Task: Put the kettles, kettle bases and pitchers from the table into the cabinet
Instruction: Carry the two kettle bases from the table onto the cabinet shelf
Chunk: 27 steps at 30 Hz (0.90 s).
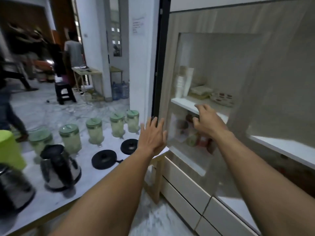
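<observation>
Two steel kettles with black lids stand on the white table (95, 183) at lower left, one nearer the middle (59, 166) and one at the frame's edge (13, 188). Two round black kettle bases (104, 159) (129, 146) lie beyond them. Several clear pitchers with green lids (94, 131) line the table's far side. My left hand (152, 135) is open, its fingertips at the left edge of the cabinet's glass door (172, 65). My right hand (207, 122) is against the glass with loosely bent fingers and holds nothing.
Behind the glass, a white shelf (184, 103) carries cups, boxes and plates, with jars below it. White drawers (187, 184) run under the door. A lime-green container (10, 150) stands at the table's left. People, a black stool (65, 92) and water bottles (120, 90) are further back.
</observation>
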Tool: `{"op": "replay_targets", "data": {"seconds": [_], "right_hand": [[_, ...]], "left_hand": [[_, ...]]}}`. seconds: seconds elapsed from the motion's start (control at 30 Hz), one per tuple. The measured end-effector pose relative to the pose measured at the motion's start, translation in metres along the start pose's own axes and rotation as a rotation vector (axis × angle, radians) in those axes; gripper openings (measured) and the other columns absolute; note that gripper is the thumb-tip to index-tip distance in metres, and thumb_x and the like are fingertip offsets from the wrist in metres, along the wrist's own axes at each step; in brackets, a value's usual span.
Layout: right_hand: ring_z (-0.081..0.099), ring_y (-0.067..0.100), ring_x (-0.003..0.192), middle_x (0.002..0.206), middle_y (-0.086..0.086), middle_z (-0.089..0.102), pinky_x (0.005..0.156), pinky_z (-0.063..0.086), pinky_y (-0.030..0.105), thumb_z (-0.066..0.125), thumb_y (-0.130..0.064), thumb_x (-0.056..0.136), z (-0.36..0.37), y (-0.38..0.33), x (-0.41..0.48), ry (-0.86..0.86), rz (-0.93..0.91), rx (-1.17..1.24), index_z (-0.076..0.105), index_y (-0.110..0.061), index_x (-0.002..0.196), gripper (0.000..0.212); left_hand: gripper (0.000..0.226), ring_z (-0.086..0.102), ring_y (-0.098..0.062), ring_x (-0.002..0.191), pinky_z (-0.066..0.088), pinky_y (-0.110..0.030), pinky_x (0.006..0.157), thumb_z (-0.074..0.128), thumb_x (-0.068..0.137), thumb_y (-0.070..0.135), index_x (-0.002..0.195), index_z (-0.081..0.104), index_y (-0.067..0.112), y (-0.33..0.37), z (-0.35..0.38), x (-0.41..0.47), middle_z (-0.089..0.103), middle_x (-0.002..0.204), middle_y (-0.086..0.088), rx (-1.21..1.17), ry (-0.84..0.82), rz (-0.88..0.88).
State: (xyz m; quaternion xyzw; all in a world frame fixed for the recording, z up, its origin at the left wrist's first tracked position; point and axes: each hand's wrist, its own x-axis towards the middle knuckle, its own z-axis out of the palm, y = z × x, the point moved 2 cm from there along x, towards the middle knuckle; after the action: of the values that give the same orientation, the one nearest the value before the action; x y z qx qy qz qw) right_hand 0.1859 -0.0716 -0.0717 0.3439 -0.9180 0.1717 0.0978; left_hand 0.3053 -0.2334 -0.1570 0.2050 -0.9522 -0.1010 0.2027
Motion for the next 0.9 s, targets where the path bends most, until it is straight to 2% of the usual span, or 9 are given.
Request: {"op": "replay_targets", "data": {"seconds": [0.27, 0.37, 0.5, 0.67, 0.8, 0.9], "right_hand": [[0.033, 0.033, 0.145, 0.158, 0.014, 0.033, 0.116, 0.034, 0.047, 0.046, -0.028, 0.098, 0.114, -0.066, 0.077, -0.178, -0.136, 0.041, 0.030, -0.014, 0.156, 0.061], [0.035, 0.032, 0.143, 0.156, 0.013, 0.034, 0.111, 0.039, 0.047, 0.046, -0.030, 0.099, 0.156, -0.084, 0.097, -0.237, -0.171, 0.064, 0.031, -0.015, 0.154, 0.059], [0.029, 0.033, 0.147, 0.161, 0.013, 0.027, 0.115, 0.034, 0.047, 0.049, -0.035, 0.100, 0.223, -0.104, 0.137, -0.326, -0.238, 0.069, 0.029, -0.016, 0.156, 0.062], [0.026, 0.035, 0.148, 0.163, 0.015, 0.024, 0.116, 0.031, 0.047, 0.052, -0.043, 0.099, 0.311, -0.120, 0.179, -0.420, -0.321, 0.047, 0.027, -0.015, 0.156, 0.069], [0.025, 0.037, 0.149, 0.165, 0.017, 0.017, 0.116, 0.030, 0.051, 0.055, -0.049, 0.095, 0.382, -0.126, 0.203, -0.541, -0.353, 0.035, 0.022, -0.021, 0.159, 0.076], [0.024, 0.039, 0.149, 0.165, 0.019, 0.015, 0.117, 0.029, 0.053, 0.057, -0.054, 0.092, 0.432, -0.126, 0.217, -0.601, -0.371, 0.012, 0.018, -0.025, 0.160, 0.083]], "left_hand": [[0.059, 0.009, -0.031, 0.153, 0.011, -0.056, 0.122, 0.029, 0.103, 0.044, 0.157, 0.019, 0.022, -0.125, 0.035, 0.003, 0.019, 0.164, -0.009, 0.059, -0.022, -0.250], [0.064, 0.004, -0.031, 0.154, 0.009, -0.056, 0.122, 0.027, 0.103, 0.050, 0.159, 0.014, 0.023, -0.161, 0.053, 0.001, 0.013, 0.167, -0.010, 0.068, -0.056, -0.340], [0.072, 0.003, -0.033, 0.154, 0.009, -0.057, 0.122, 0.027, 0.100, 0.058, 0.160, 0.006, 0.024, -0.208, 0.083, 0.010, 0.008, 0.167, -0.012, 0.114, -0.077, -0.463], [0.082, 0.005, -0.036, 0.153, 0.012, -0.060, 0.120, 0.034, 0.093, 0.068, 0.160, 0.007, 0.028, -0.262, 0.134, 0.017, 0.009, 0.166, -0.012, 0.117, -0.122, -0.625], [0.088, 0.006, -0.040, 0.152, 0.015, -0.063, 0.118, 0.041, 0.087, 0.074, 0.158, 0.005, 0.036, -0.301, 0.176, 0.017, 0.009, 0.166, -0.010, 0.133, -0.211, -0.724], [0.100, 0.005, -0.042, 0.151, 0.016, -0.063, 0.118, 0.047, 0.080, 0.079, 0.158, 0.002, 0.036, -0.322, 0.203, 0.020, 0.006, 0.166, -0.011, 0.117, -0.243, -0.791]]}}
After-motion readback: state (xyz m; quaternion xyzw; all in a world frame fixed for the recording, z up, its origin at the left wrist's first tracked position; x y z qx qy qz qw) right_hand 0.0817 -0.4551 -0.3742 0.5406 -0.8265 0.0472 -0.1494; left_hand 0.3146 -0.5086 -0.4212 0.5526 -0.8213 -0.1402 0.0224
